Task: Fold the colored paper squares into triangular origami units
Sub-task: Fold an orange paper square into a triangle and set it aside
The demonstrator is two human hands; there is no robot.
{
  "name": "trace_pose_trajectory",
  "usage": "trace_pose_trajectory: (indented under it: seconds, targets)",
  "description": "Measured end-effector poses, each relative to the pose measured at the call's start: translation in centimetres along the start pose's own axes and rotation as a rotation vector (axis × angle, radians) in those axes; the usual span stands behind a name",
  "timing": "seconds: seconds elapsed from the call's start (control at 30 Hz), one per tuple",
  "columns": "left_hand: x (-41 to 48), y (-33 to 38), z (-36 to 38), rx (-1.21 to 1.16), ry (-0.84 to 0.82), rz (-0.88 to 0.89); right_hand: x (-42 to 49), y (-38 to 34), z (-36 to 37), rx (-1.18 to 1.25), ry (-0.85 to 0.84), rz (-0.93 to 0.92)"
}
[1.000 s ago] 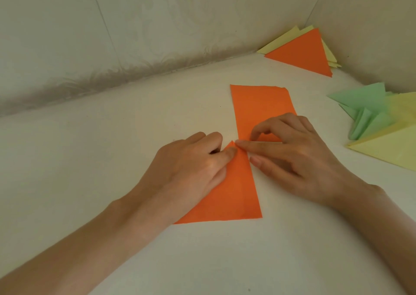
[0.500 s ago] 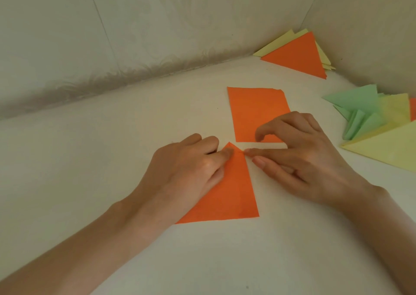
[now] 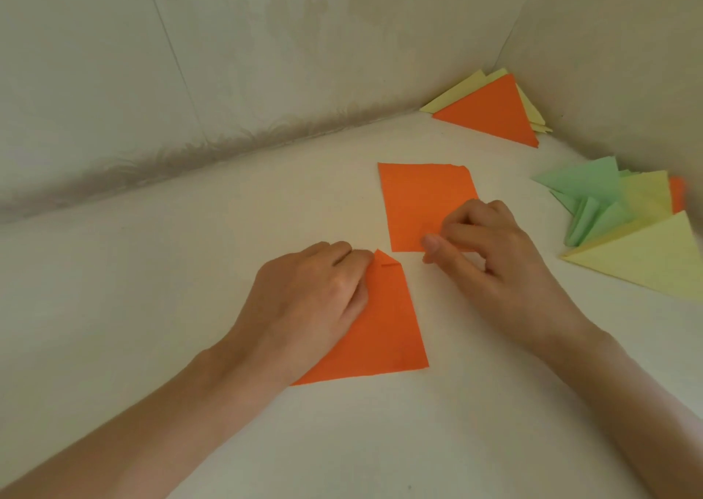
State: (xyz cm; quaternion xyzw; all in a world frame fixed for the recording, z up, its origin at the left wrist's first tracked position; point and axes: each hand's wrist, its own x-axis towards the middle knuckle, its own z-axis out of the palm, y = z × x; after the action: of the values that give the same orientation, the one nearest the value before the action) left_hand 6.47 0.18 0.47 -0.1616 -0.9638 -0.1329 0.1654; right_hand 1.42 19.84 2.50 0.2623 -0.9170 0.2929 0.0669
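Note:
Two orange paper pieces lie on the pale table, split apart with a small gap between them. The near orange piece point(image 3: 388, 319) has a small folded tip at its top. My left hand point(image 3: 304, 304) lies on its left side with curled fingers and grips its upper left edge. The far orange piece point(image 3: 422, 198) is a flat rectangle. My right hand point(image 3: 494, 258) pinches its lower right edge between thumb and fingers.
A folded orange triangle point(image 3: 494, 114) sits on yellow triangles point(image 3: 462, 89) in the far corner where two walls meet. At the right lie folded green units point(image 3: 586, 194) and a large yellow triangle point(image 3: 643, 258). Bare tabletop point(image 3: 171, 270) stretches to the left.
The single orange strip has come apart into two pieces. My right hand has drawn the far piece away to the right, and the gap has widened. The left hand stays on the near piece.

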Motion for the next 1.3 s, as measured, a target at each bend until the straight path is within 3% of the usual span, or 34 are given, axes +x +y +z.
trace_pose_trajectory:
  seconds: [0.07,0.2,0.43,0.7,1.0,1.3]
  targets:
    - [0.0,-0.1,0.1,-0.002,0.008,-0.069,-0.9,-1.5,0.9,-0.109,-0.077,0.118]
    - [0.2,0.2,-0.5,-0.091,-0.018,-0.147,-2.3,-3.8,2.5,-0.232,-0.061,0.087]
    - [1.2,-1.8,-0.5,-0.283,-0.064,-0.122,-1.6,-3.8,1.8,0.058,-0.190,0.094]
    - [1.9,-4.2,-1.8,-0.573,-0.256,-0.033,-1.0,-2.8,2.1,0.297,-0.072,0.033]
    - [1.5,-4.9,-2.2,-0.596,-0.337,0.067,-0.3,-0.8,1.6,-0.012,-0.165,-0.231]
    - [0.5,-4.5,-2.1,-0.429,-0.273,0.201,-0.5,0.2,0.4,-0.181,-0.209,-0.463]
